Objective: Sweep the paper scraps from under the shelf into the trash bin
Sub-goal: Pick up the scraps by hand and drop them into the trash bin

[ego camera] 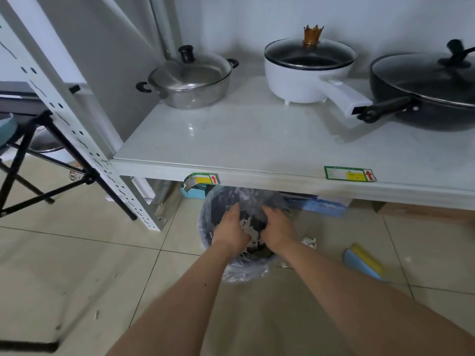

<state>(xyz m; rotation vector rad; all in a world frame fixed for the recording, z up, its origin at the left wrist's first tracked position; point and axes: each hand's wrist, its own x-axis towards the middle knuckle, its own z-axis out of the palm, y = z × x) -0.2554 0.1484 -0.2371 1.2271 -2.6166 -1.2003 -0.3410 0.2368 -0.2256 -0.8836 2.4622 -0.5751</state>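
Observation:
A round trash bin [205, 227] lined with a clear plastic bag stands on the tiled floor, half under the front edge of the white shelf [257, 173]. Both my hands are over the bin's mouth. My left hand [231, 228] and my right hand [277, 227] are cupped together around a clump of white paper scraps [250, 231] between them. A few more scraps [309, 241] lie on the floor just right of the bin, and a small one [283, 265] lies beside its near rim.
A blue and yellow dustpan or brush [362, 260] lies on the floor at the right. Flat boxes [318, 205] sit under the shelf. A steel pot [190, 78], a white electric pot [308, 73] and a black wok [426, 91] stand on the shelf. A black folding stand [51, 160] is at left.

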